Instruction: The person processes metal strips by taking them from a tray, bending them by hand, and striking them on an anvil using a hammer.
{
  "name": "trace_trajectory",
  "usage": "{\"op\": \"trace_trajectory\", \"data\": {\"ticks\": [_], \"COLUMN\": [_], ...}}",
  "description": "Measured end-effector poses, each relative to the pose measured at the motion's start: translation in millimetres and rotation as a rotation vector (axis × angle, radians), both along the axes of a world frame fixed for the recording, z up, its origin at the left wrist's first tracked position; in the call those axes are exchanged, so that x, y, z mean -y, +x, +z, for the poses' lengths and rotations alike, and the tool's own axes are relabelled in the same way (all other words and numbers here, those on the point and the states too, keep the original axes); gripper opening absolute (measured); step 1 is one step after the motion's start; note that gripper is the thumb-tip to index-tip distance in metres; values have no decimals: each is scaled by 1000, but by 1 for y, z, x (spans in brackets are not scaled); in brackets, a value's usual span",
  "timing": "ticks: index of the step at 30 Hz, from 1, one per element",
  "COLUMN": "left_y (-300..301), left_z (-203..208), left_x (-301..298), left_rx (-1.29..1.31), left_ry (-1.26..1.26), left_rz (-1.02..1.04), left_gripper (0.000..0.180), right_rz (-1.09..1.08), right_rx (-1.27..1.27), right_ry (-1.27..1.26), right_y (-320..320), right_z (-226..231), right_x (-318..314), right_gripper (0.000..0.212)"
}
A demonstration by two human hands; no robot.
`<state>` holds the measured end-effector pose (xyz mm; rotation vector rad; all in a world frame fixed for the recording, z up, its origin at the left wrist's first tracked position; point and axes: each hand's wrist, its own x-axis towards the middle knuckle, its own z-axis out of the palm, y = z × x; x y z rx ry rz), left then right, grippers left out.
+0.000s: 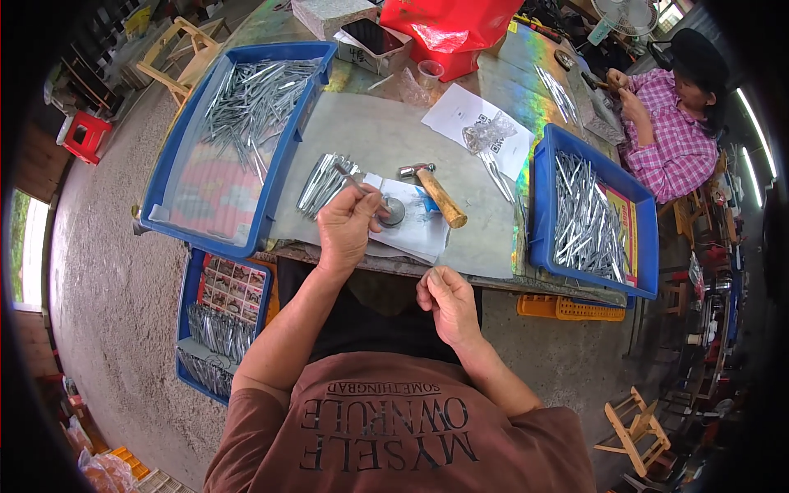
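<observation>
My left hand is raised over the near part of the worktable, pinching a slim metal strip that points up and to the left. Just right of those fingers, a round grey metal block rests on white paper sheets, partly hidden by the hand. A hammer with a wooden handle lies beside the block. Behind my left hand is a small pile of silvery metal strips. My right hand hovers by the table's front edge, fingers curled together; anything inside them is hidden.
Blue trays of metal strips stand left and right; another blue tray sits lower left. Farther back are a red bag, a phone and a clear cup. A person in a checked shirt works at the far right.
</observation>
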<state>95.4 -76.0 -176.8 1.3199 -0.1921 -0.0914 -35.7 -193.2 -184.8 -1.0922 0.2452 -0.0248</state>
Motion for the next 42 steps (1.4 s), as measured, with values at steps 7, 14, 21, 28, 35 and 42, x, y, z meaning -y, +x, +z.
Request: {"op": "trace_trajectory", "data": {"ticks": [7,14,21,28,35,42], "left_y": [7,9,7,11,14,15], "left_z": [-4,-3,-2,-1,3,0], "left_x": [10,11,12,8,10,10], "left_rx": [86,114,137,518,712,725], "left_ry": [131,179,208,453,539,511], "left_rz": [6,-1,15,-34,-79,-64], "left_gripper": [6,6,6,4,8,7], "right_rz": [-6,-15,-231,-84,309,26], "right_rx": [5,5,168,53,-292,81], "right_ry": [-64,-64,-281,-839,-372,-318], "right_y": [-7,-8,6,79,108,77], "right_z": [-3,-2,19,46,47,66], "right_x": [7,12,30,76,71,60], "right_gripper": [21,20,17,19,53,44]}}
